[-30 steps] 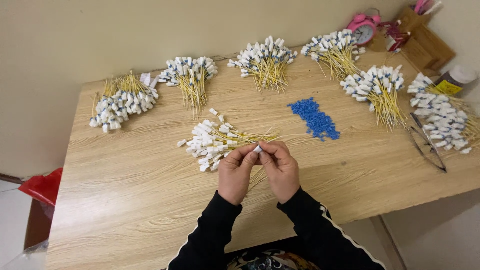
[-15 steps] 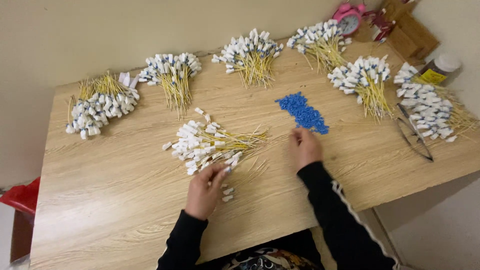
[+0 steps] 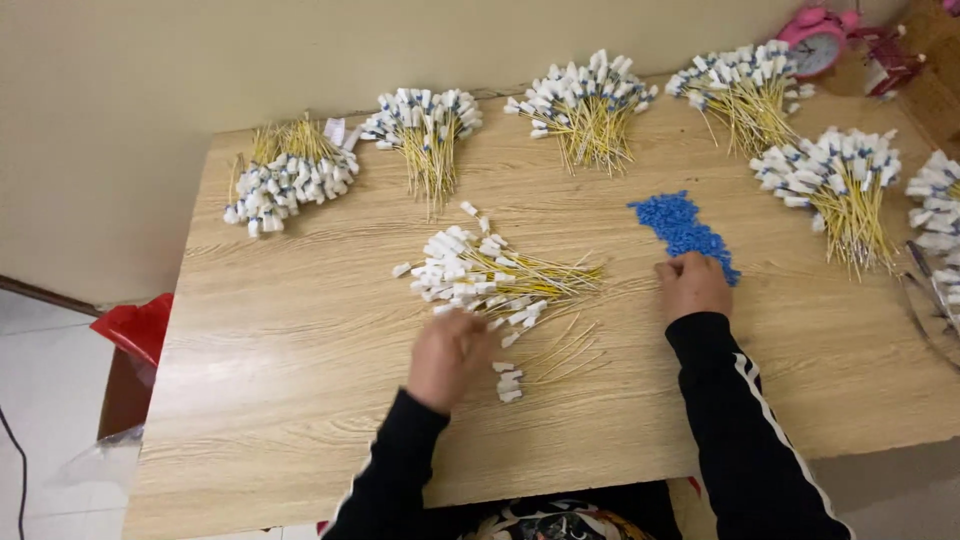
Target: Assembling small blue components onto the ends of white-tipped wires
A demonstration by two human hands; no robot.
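Left hand (image 3: 447, 357) blurred at the near edge of a loose pile of yellow sticks with white tags (image 3: 487, 280) on a wooden table (image 3: 280, 380), grip impossible to tell; right hand (image 3: 691, 285) curled, fingertips touching a heap of small blue pieces (image 3: 683, 226).

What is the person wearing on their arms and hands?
Both arms have long black sleeves. The right sleeve has a thin white stripe running along it. The left sleeve shows a white line too. The left hand and right hand are bare.
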